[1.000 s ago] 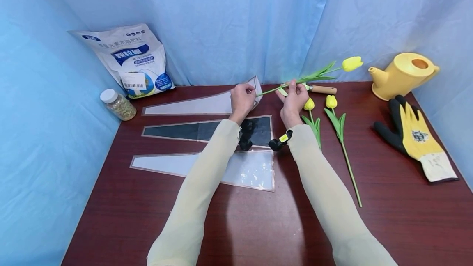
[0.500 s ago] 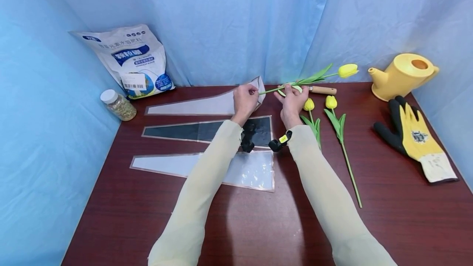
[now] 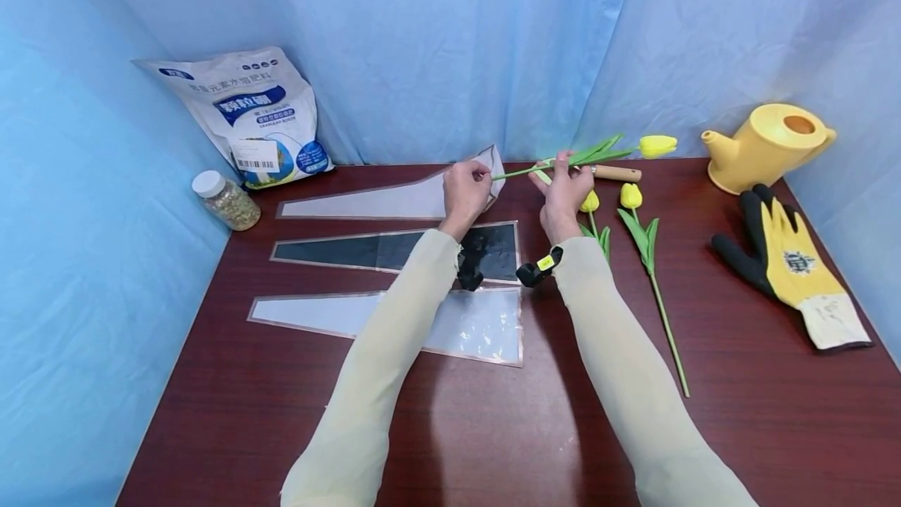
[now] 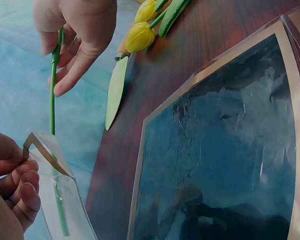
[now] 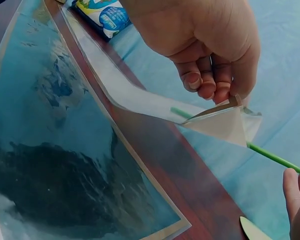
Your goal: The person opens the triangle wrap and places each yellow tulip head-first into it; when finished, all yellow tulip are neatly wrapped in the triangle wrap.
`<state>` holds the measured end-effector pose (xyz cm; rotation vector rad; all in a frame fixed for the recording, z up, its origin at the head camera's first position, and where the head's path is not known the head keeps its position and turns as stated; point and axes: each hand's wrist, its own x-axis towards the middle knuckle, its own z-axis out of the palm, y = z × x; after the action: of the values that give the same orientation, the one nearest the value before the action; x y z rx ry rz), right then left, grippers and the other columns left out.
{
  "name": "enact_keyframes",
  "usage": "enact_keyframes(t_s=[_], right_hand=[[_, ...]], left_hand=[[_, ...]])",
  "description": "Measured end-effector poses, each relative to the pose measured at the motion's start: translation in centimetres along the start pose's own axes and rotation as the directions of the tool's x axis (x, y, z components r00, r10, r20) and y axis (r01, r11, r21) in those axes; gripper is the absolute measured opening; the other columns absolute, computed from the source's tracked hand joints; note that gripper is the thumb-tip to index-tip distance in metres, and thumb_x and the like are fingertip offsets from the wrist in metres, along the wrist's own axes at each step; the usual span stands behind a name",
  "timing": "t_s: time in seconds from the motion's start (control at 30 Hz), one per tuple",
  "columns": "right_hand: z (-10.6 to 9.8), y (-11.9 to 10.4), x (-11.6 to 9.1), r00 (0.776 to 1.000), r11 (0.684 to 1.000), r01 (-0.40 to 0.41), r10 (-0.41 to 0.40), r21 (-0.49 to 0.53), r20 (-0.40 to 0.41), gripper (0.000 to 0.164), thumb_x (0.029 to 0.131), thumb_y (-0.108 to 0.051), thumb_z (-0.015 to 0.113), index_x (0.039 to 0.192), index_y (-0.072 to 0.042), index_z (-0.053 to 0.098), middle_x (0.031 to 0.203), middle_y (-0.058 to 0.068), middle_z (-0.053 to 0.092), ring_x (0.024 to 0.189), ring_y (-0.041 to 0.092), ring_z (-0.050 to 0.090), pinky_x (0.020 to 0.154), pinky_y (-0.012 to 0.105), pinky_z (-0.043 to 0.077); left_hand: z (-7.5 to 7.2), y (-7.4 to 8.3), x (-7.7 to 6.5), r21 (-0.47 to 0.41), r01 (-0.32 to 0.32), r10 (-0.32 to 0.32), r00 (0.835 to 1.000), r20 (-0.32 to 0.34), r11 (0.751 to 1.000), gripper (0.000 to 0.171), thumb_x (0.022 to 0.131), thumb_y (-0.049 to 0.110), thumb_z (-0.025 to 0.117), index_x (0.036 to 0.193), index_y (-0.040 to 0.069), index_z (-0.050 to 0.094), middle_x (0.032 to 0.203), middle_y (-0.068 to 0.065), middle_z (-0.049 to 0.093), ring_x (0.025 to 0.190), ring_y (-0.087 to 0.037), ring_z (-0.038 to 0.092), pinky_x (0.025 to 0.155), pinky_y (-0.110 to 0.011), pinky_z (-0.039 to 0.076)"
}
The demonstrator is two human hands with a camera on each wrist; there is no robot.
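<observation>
My left hand (image 3: 464,194) pinches the wide, opened end of a long tapered white flower sleeve (image 3: 380,198). My right hand (image 3: 565,192) holds a yellow artificial tulip (image 3: 658,147) by its green stem (image 4: 52,102), just below the leaves (image 3: 601,150). The bloom points right. In the left wrist view, the stem's lower end shows through the clear side of the sleeve (image 4: 79,212), so it lies inside. The right wrist view shows the sleeve's mouth (image 5: 225,125) folded open around the stem. Beneath the right hand lies a wooden-handled tool (image 3: 618,173) with a pale green blade.
A black sleeve (image 3: 331,249) and another white sleeve (image 3: 303,311) lie flat nearer the front. Two tulips (image 3: 631,194) rest to the right. Beyond them are a yellow watering can (image 3: 753,147) and glove (image 3: 788,257). A fertilizer bag (image 3: 246,116) and jar (image 3: 228,202) stand left.
The tulip's bloom has shifted left and down. My left hand and the sleeve moved slightly right at first, then stayed. My right hand has shifted a little to the right along the stem.
</observation>
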<state>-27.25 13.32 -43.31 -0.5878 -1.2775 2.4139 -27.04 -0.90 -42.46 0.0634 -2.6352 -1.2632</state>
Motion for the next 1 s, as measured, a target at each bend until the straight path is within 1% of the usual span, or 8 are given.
enact_keyframes(t_s=[0.07,0.17,0.3,0.53,0.6,0.73,0.9,1.0], right_hand=[[-0.1,0.0,0.0,1.000,1.000,0.011,-0.011,0.011,0.006,0.037,0.102,-0.016,0.052,0.137,-0.007,0.044,0.118,0.008,0.055,0.095,0.025,0.067,0.099,0.055,0.053],[-0.2,0.2,0.0,1.000,1.000,0.018,-0.018,0.007,0.016,0.050,0.102,-0.012,0.053,0.148,-0.008,0.034,0.121,0.010,0.054,0.107,0.032,0.065,0.097,0.056,0.053],[-0.2,0.4,-0.1,0.999,0.998,-0.003,0.006,-0.056,0.050,0.048,0.101,-0.012,0.055,0.146,-0.006,0.039,0.112,0.010,0.057,0.117,0.038,0.063,0.093,0.050,0.057],[-0.1,-0.1,-0.5,0.993,0.983,-0.053,0.070,-0.173,0.095,0.026,0.102,-0.027,0.054,0.120,-0.008,0.053,0.101,0.000,0.052,0.112,0.026,0.063,0.099,0.044,0.056],[-0.1,-0.4,-0.5,0.996,0.987,-0.053,0.064,-0.152,0.068,0.027,0.103,-0.027,0.053,0.119,-0.006,0.055,0.098,0.000,0.050,0.112,0.023,0.062,0.101,0.044,0.055],[-0.1,-0.9,-0.4,0.999,0.993,-0.032,0.035,-0.118,0.023,0.034,0.103,-0.022,0.053,0.132,-0.003,0.054,0.103,0.000,0.051,0.113,0.021,0.060,0.101,0.045,0.055],[0.0,-0.8,-0.4,1.000,0.995,0.007,-0.005,-0.103,0.024,0.041,0.101,-0.013,0.055,0.141,-0.014,0.048,0.115,0.002,0.051,0.106,0.017,0.060,0.081,0.037,0.062],[0.1,-0.6,-0.5,0.998,0.992,0.041,-0.036,-0.116,0.045,0.041,0.099,-0.010,0.058,0.139,-0.013,0.049,0.113,0.004,0.052,0.095,0.015,0.062,0.070,0.031,0.061]], left_hand=[[0.0,0.1,0.0,-0.002,-0.001,0.001,1.000,-0.004,1.000,0.015,0.093,0.011,0.065,0.094,0.007,0.079,0.089,-0.008,0.076,0.086,-0.020,0.067,0.079,-0.031,0.054],[-0.1,0.3,-0.1,-0.012,0.000,0.000,1.000,-0.006,1.000,0.014,0.093,0.011,0.065,0.095,0.006,0.079,0.090,-0.009,0.076,0.087,-0.021,0.067,0.080,-0.032,0.054],[0.0,0.5,-0.2,-0.007,-0.005,0.005,1.000,0.002,1.000,0.015,0.093,0.012,0.065,0.096,0.007,0.079,0.090,-0.008,0.076,0.085,-0.020,0.067,0.078,-0.031,0.054],[0.0,0.5,-0.3,0.004,-0.011,0.011,1.000,0.003,1.000,0.015,0.094,0.013,0.065,0.097,0.008,0.079,0.090,-0.007,0.076,0.084,-0.019,0.067,0.077,-0.031,0.054],[0.0,0.5,-0.3,0.003,-0.013,0.013,1.000,0.000,1.000,0.015,0.094,0.013,0.065,0.097,0.008,0.079,0.091,-0.007,0.076,0.085,-0.019,0.067,0.077,-0.031,0.054],[0.0,0.4,-0.2,0.005,-0.029,0.029,1.000,-0.003,1.000,0.015,0.094,0.013,0.064,0.097,0.008,0.078,0.091,-0.007,0.076,0.085,-0.019,0.067,0.078,-0.031,0.055],[0.1,0.4,-0.2,0.004,-0.048,0.048,0.999,-0.002,0.999,0.016,0.094,0.012,0.064,0.097,0.007,0.079,0.090,-0.007,0.076,0.084,-0.019,0.067,0.078,-0.031,0.054],[0.1,0.4,-0.3,0.008,-0.057,0.057,0.998,-0.001,0.998,0.017,0.094,0.012,0.063,0.097,0.007,0.079,0.090,-0.007,0.076,0.083,-0.019,0.067,0.078,-0.031,0.054]])
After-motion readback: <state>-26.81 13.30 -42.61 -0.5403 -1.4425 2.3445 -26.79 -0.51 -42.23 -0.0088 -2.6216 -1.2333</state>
